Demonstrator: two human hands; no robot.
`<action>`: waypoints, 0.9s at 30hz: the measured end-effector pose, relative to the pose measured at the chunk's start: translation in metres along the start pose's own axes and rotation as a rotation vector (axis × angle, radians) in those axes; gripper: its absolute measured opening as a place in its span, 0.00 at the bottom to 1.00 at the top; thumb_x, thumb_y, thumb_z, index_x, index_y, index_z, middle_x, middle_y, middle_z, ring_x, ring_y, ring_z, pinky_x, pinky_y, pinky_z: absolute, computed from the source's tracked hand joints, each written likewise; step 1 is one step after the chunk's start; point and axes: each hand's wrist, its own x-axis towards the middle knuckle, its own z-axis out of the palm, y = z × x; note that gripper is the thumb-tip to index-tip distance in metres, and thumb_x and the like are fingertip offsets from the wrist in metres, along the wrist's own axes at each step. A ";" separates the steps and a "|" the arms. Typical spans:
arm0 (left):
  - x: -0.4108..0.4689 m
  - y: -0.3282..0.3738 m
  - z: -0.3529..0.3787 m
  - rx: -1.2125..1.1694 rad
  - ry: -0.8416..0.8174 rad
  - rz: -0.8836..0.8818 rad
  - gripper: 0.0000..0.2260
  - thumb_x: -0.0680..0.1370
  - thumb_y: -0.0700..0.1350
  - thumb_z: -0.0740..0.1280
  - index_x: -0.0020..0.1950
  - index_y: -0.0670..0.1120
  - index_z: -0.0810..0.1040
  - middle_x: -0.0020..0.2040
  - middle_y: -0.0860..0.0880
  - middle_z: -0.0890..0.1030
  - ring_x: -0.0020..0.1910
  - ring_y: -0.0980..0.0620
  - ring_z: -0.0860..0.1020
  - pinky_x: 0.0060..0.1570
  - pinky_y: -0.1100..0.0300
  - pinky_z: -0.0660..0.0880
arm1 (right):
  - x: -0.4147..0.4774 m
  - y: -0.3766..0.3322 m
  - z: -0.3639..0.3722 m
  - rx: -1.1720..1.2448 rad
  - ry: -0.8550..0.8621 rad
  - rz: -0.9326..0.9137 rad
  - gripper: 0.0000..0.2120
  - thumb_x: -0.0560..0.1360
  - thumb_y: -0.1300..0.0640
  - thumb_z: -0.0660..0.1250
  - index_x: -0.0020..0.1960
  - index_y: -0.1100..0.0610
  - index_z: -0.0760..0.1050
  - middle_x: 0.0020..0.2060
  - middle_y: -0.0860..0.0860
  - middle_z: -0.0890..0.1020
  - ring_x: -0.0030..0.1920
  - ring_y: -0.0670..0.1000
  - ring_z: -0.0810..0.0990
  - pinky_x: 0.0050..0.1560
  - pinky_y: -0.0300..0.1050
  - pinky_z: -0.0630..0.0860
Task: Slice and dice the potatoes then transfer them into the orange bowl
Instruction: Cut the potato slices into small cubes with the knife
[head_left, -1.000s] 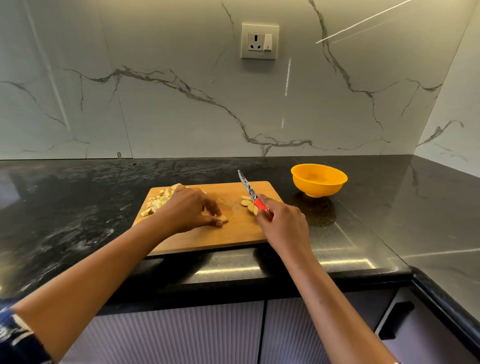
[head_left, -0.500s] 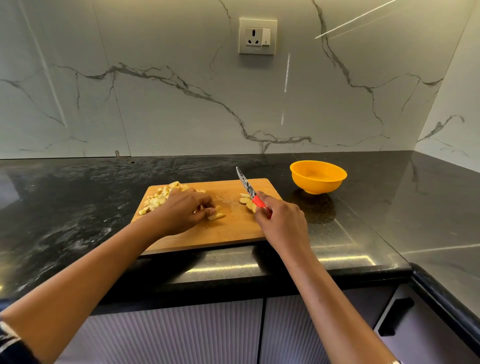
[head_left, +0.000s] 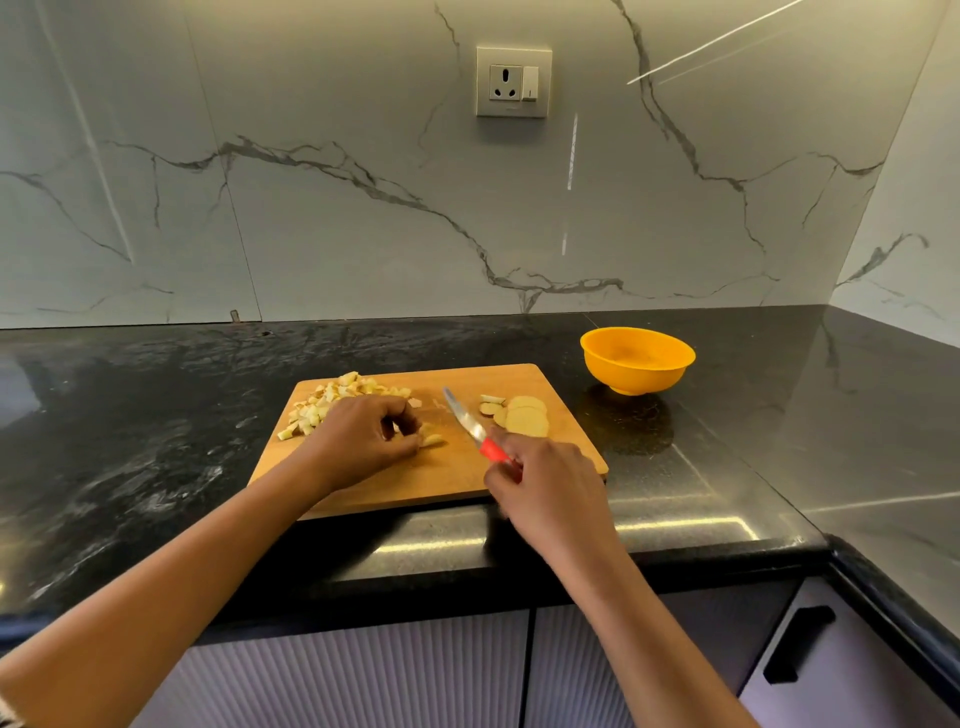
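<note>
A wooden cutting board (head_left: 447, 483) lies on the black counter. A pile of diced potato (head_left: 332, 402) sits at its far left corner. Round potato slices (head_left: 524, 415) lie at its right side. My left hand (head_left: 363, 441) rests on the board with curled fingers pinching a few small potato pieces (head_left: 431, 439). My right hand (head_left: 545, 488) grips the red handle of a knife (head_left: 467, 423), its blade raised and pointing away between the two hands. The orange bowl (head_left: 638, 359) stands to the right of the board and looks empty.
The black stone counter (head_left: 156, 415) runs left and wraps round a corner at the right. A marble wall with a power socket (head_left: 513, 82) rises behind. The counter's front edge and cabinet doors lie below my arms.
The knife has swung left, away from the round slices, which now show fully. My left hand has drawn the small potato pieces slightly toward the diced pile.
</note>
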 end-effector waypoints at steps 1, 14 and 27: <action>-0.002 0.000 -0.001 -0.013 0.019 0.003 0.03 0.74 0.47 0.71 0.46 0.52 0.78 0.42 0.57 0.79 0.44 0.56 0.77 0.44 0.68 0.74 | -0.004 -0.003 0.001 0.019 -0.019 -0.015 0.20 0.79 0.50 0.61 0.71 0.45 0.69 0.51 0.45 0.82 0.40 0.42 0.71 0.35 0.34 0.63; -0.007 -0.003 -0.005 -0.274 0.021 -0.109 0.07 0.72 0.44 0.73 0.48 0.51 0.79 0.45 0.54 0.82 0.47 0.59 0.79 0.48 0.67 0.74 | -0.010 -0.011 0.013 -0.031 -0.041 -0.035 0.20 0.79 0.48 0.59 0.71 0.45 0.68 0.50 0.44 0.82 0.45 0.45 0.79 0.42 0.39 0.73; -0.019 -0.017 -0.008 0.104 0.189 0.103 0.06 0.71 0.51 0.74 0.46 0.54 0.82 0.40 0.59 0.81 0.41 0.60 0.78 0.49 0.51 0.77 | -0.014 -0.016 0.011 -0.113 0.041 -0.078 0.20 0.81 0.49 0.56 0.73 0.46 0.65 0.54 0.45 0.81 0.51 0.47 0.79 0.44 0.39 0.71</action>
